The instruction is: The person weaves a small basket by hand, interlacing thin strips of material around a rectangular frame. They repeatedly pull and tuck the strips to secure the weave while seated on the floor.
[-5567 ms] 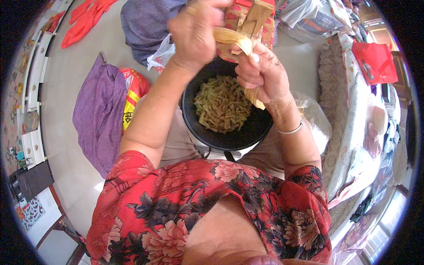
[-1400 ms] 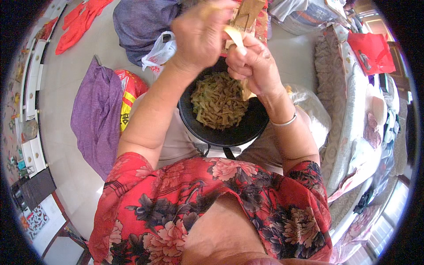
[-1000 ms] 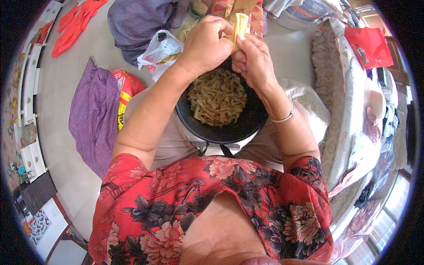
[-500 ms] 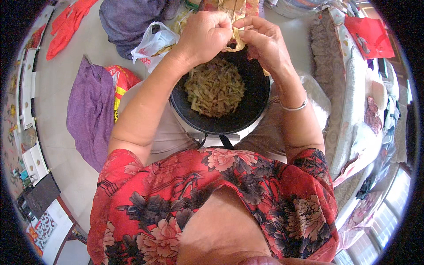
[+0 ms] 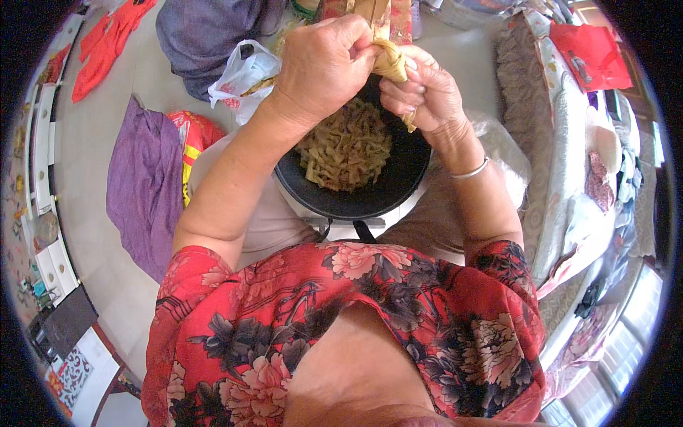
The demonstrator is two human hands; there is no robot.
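Over the far rim of a dark round pan (image 5: 341, 206), both hands hold a yellowish strip of pickled-looking leafy vegetable (image 5: 390, 61), wound into a loose knot. My left hand (image 5: 324, 67) is closed, its thumb and forefinger pinching one end of the strip. Curled around the other end, my right hand (image 5: 427, 96) keeps the knot between its fingers, and a short tail hangs below. Inside the pan lies a heap of similar yellow-brown vegetable pieces (image 5: 345, 146). The pan sits between my knees.
Beyond the hands stands a wooden piece (image 5: 380, 11) beside a red patterned surface. A white plastic bag (image 5: 245, 78) and a purple cloth (image 5: 146, 185) lie to the left. On the right runs a cloth-covered seat (image 5: 555, 156) with a red bag (image 5: 590, 57).
The strip has gone from an open loop to a tighter, bunched knot. My right hand has moved slightly down and its fingers have curled in around the strip.
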